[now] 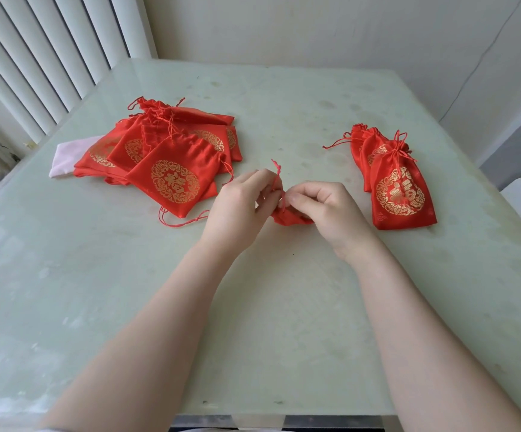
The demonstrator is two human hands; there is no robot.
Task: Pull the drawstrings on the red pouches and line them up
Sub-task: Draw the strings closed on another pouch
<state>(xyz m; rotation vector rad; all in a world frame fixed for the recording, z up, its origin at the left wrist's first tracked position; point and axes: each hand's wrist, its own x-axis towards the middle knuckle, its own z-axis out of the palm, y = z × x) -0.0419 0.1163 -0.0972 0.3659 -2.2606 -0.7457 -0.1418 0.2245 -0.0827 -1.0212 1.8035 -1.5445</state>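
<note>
Both hands work 1 red pouch (289, 217) mid-tabletop (284, 307).
L hand (240, 201) & R hand (324, 210) fingers pinch its drawstring (277, 176); 3 tied pouches (390, 179) right, loose pile (165, 157) left, count unclear.

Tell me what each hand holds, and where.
Left hand pinches the drawstring of a red pouch; right hand grips the pouch's gathered top.

Soft, even daylight fills the scene, brightest at the blinds (50, 51) in the upper left. Shadows on the tabletop (284, 307) are faint. Wide-angle bending curves the edges; the bottom corners blur slightly.
</note>
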